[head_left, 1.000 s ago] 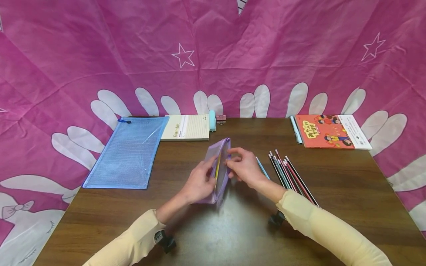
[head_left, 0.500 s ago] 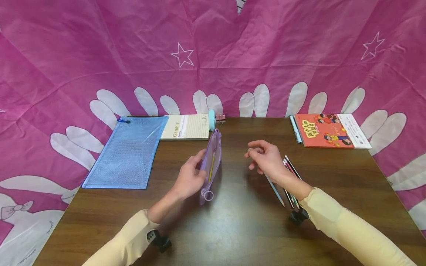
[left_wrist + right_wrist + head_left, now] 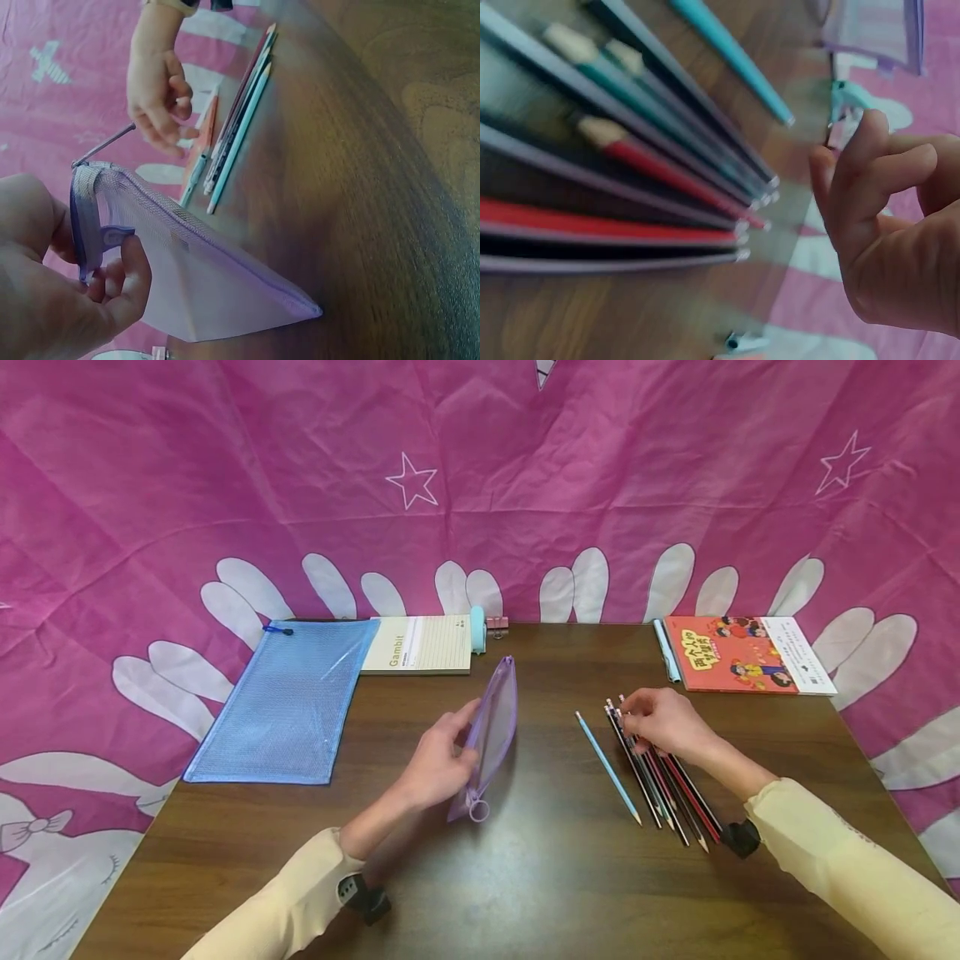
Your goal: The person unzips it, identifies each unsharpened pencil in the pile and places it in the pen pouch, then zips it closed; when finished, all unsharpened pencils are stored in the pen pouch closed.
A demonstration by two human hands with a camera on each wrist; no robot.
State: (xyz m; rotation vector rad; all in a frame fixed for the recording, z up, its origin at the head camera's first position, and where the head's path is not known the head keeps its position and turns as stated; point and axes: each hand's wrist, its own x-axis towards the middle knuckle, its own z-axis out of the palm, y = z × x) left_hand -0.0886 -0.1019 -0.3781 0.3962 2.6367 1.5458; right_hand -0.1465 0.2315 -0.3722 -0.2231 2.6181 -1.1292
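My left hand point(image 3: 438, 764) grips a purple mesh pencil case point(image 3: 498, 718) by its left side and holds it on edge at the middle of the table. Its zip side gapes, and a ring pull point(image 3: 478, 811) hangs at the near end. In the left wrist view, thumb and fingers pinch the edge of the case point(image 3: 202, 289). My right hand point(image 3: 667, 722) hovers at the eraser ends of a bunch of pencils point(image 3: 652, 777). The right wrist view shows that hand point(image 3: 892, 232) with loosely bent fingers, apart from the pencils and holding nothing. Beside the bunch lies a light blue pencil point(image 3: 607, 766).
A blue mesh zip folder point(image 3: 281, 710) lies at the left, overlapping a notepad point(image 3: 427, 647). A turquoise item point(image 3: 477, 631) and a pink binder clip point(image 3: 497, 624) stand beside it. Back right are a light blue pen point(image 3: 666, 652) and a red picture book point(image 3: 731, 656).
My right hand has left the pencil case's opening and moved right, over the pencil bunch. The left hand keeps its grip. A yellow pencil visible inside the case earlier no longer shows.
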